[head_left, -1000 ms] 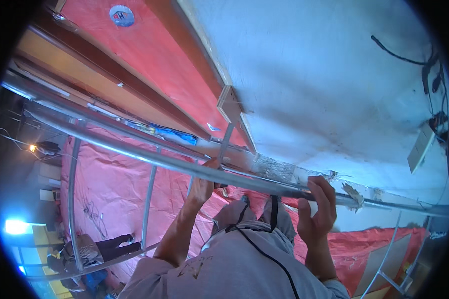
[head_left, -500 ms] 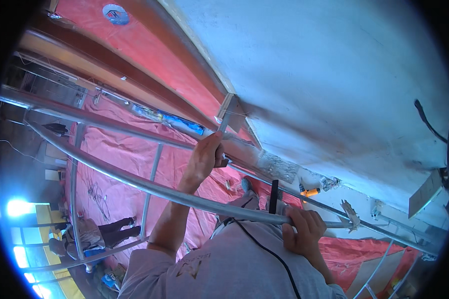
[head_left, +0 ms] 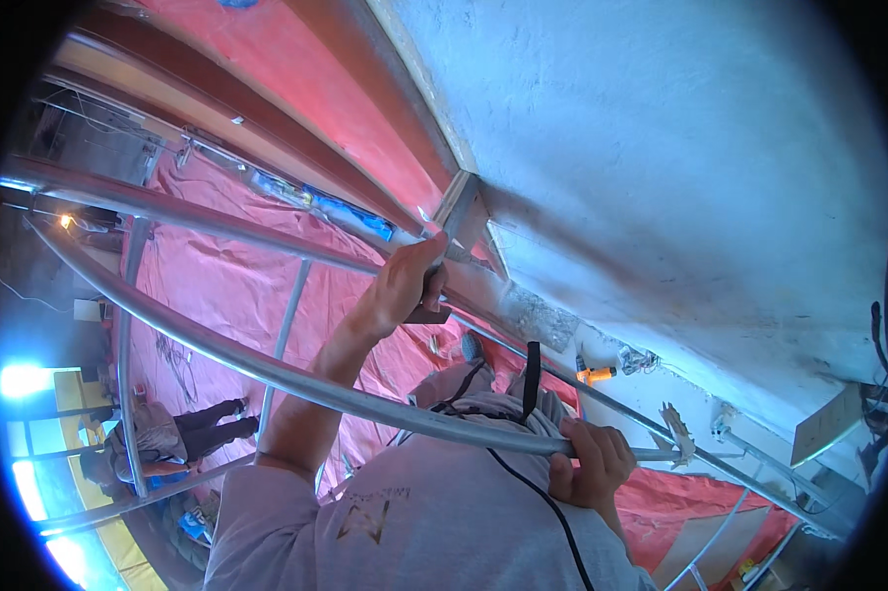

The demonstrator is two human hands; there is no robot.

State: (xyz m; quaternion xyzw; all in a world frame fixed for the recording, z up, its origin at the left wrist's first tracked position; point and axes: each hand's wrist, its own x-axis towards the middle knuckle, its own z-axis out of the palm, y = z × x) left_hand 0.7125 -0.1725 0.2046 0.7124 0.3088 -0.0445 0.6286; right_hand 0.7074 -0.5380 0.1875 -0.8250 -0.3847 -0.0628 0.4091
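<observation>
My right hand (head_left: 594,465) is closed around the near end of a grey metal scaffold rail (head_left: 365,406), which crosses in front of my body. Ahead and to the left, my raised left hand (head_left: 412,286) is closed on a flat tool whose exact kind I cannot make out. A dark brown end (head_left: 428,315) of it sticks out below the fist. Just beyond my fingers a greyish flat strip (head_left: 456,205) meets the wall corner; whether it belongs to the tool is unclear. The pale wall (head_left: 661,197) rises to the right, and a second rail (head_left: 218,225) passes behind my left wrist.
Far below, pink sheeting (head_left: 208,315) covers the floor. An orange power tool (head_left: 596,374) lies by the wall's foot. Another person (head_left: 173,433) is at lower left near bright lamps. Brown beams (head_left: 247,118) run along the upper left. A black cord (head_left: 542,497) hangs across my shirt.
The view has shifted a little, so most things sit slightly further left. My left hand has risen slightly toward the wall corner. The right hand keeps its hold on the rail.
</observation>
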